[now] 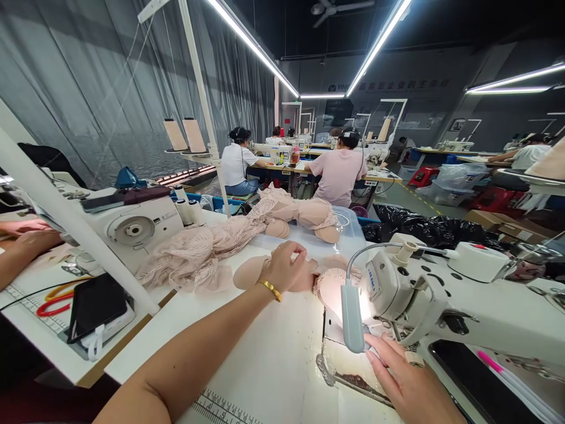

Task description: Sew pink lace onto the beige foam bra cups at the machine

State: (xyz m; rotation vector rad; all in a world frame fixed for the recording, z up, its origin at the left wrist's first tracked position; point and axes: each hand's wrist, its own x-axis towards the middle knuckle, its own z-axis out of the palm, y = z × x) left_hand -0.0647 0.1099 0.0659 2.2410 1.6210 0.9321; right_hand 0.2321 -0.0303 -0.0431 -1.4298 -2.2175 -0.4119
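Observation:
A beige bra (332,287) with lace edging lies under the head of a JUKI sewing machine (383,288), lit by a grey gooseneck lamp (352,315). My left hand (289,268), with a gold bracelet at the wrist, is closed at the left end of this beige piece, fingers bent and thumb meeting forefinger. Beside it on the table lies a loose beige cup (249,272). Low in front of the machine, my right hand (399,374) has thumb and fingers drawn together near the needle area. A small greyish thing shows between them, too hidden by the lamp to name.
Beige lace garments (194,250) are heaped at the left, with several cups (277,228) by a clear plastic bin (353,232). A dark phone (481,377) lies under the machine arm. A thread stand pole (203,88) rises left; a co-worker's hands (29,235) are beyond it.

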